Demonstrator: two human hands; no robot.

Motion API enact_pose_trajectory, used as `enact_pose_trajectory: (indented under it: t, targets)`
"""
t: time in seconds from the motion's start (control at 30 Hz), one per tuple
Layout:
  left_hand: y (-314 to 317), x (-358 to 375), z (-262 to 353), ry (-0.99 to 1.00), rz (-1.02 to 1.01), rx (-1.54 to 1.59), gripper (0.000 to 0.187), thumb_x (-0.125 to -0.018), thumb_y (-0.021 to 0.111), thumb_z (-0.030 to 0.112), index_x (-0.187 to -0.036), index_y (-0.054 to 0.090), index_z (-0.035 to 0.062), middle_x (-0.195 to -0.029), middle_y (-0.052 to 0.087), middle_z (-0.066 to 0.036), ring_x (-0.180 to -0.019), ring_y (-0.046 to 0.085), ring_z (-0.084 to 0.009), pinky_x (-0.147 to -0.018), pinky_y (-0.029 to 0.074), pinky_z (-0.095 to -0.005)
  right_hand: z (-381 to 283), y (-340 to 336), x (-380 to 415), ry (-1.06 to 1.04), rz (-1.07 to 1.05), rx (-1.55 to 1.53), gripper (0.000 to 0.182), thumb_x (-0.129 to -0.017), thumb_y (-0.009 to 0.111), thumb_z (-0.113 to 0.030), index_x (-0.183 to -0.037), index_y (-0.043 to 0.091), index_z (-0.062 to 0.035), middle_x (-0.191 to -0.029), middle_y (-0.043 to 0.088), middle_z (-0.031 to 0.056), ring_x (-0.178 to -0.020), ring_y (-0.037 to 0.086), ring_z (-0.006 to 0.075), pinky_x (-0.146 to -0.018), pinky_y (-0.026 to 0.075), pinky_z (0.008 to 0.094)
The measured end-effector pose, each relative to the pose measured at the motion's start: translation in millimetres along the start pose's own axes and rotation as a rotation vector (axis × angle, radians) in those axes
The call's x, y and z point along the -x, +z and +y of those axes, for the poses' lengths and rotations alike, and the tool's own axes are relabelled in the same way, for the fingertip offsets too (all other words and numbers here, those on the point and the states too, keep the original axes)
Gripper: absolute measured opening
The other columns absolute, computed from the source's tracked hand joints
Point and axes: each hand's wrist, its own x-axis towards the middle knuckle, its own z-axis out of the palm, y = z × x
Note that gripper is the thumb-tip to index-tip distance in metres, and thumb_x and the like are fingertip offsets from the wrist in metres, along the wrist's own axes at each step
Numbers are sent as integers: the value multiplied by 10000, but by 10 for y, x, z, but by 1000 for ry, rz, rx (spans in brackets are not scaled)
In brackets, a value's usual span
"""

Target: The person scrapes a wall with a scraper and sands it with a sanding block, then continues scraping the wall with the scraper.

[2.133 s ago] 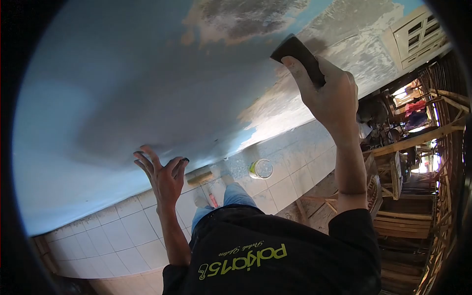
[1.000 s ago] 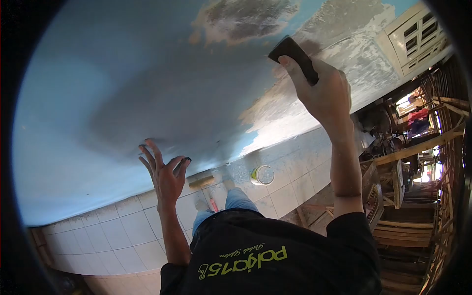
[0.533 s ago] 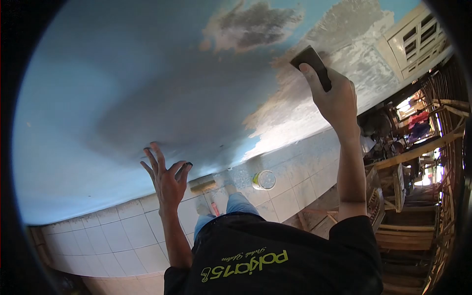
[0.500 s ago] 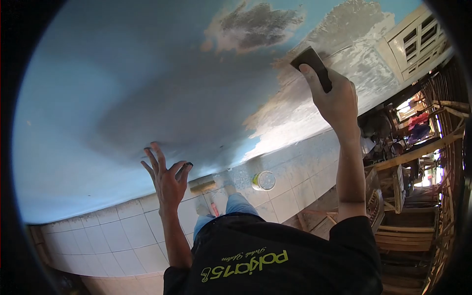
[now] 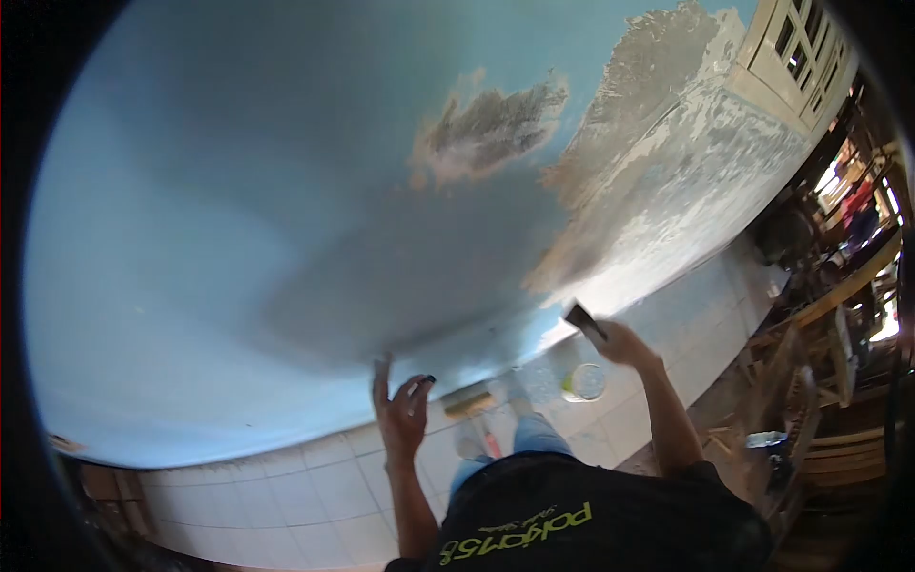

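My right hand (image 5: 624, 344) is closed around a dark flat tool (image 5: 584, 322), low beside the blue wall (image 5: 191, 191), near the bottom of a bare grey and white patch (image 5: 667, 153). Between the thumb and a finger of my left hand (image 5: 402, 424) is a small dark object (image 5: 429, 379), too small to name. The other fingers of that hand reach up near the wall. A smaller rough grey patch (image 5: 496, 129) shows on the wall left of the big one.
On the tiled floor (image 5: 324, 491) stand a white bucket (image 5: 583, 382) and, near my feet, a wide brush (image 5: 468, 402). A pale louvred window or door (image 5: 786, 62) is at upper right. Wooden furniture (image 5: 782, 400) and clutter lie at right.
My right hand has moved down from the upper grey patch with the dark tool, towards the wall's foot. The view has shifted, so my left hand appears lower and further right.
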Motion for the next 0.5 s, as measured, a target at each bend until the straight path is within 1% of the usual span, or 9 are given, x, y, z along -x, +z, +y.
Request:
enact_pose_trajectory:
  t: [0.07,0.13,0.17,0.2,0.23,0.27,0.33,0.43,0.5]
  targets:
    - [-9,12,96,-77,-14,156,156,-850,736,98,-985,697,29,-1160,606,-166,-1063,599,-331,-872,512,-429,1153,755,191,352,-260,180,277,-869,567,-230,-975,672,3,-936,680,254,-939,667,404,-792,522,465]
    - [7,0,165,-51,22,231,148,-867,705,33,-1010,674,13,-965,650,-144,-801,664,-238,-662,539,-329,1974,1391,621,679,-497,138,254,-766,590,-174,-889,676,32,-796,694,205,-724,697,321,-634,545,453]
    - [-9,-21,183,-21,22,236,156,-870,701,31,-1020,666,6,-949,656,-136,-807,661,-222,-649,528,-321,2193,1653,948,889,-520,9,197,-767,578,-149,-854,677,-3,-687,654,154,-605,658,263,-542,525,424]
    - [-42,-57,242,0,36,215,165,-867,701,22,-1027,665,6,-948,658,-135,-807,661,-218,-643,525,-311,2842,1990,1362,709,-734,58,126,-776,601,-133,-831,674,-45,-653,627,121,-613,650,235,-556,521,386]
    - [-73,-122,321,20,57,195,174,-864,701,13,-1034,664,5,-948,659,-133,-807,661,-215,-637,521,-301,3146,2120,2129,564,-326,-369,99,-778,627,-91,-853,678,-50,-713,639,95,-683,650,204,-613,512,344]
    - [-94,-197,392,24,67,176,174,-864,701,13,-1034,664,5,-948,659,-133,-807,661,-215,-637,521,-301,2974,1948,2509,550,-295,-584,126,-767,660,-47,-892,678,-56,-807,650,67,-759,630,160,-674,487,296]
    - [-113,-327,552,135,185,94,212,-850,717,6,-1057,673,11,-958,664,-128,-811,661,-216,-629,519,-301,2555,1552,2769,-18,-273,-264,187,-767,683,-22,-948,670,-68,-802,620,41,-752,599,139,-680,463,274]
    - [-81,-630,878,336,313,23,267,-840,734,7,-1101,682,28,-976,670,-119,-824,662,-223,-621,525,-294,2266,1435,2785,0,-179,-720,228,-760,721,-21,-976,661,-64,-795,599,47,-790,601,150,-710,472,271]
    - [-130,-901,1213,464,340,-35,279,-852,732,27,-1126,686,45,-997,677,-102,-840,666,-234,-648,556,-275,2385,1441,2744,-31,-160,-703,258,-778,739,-65,-1021,652,-61,-857,594,62,-878,609,169,-762,481,280]
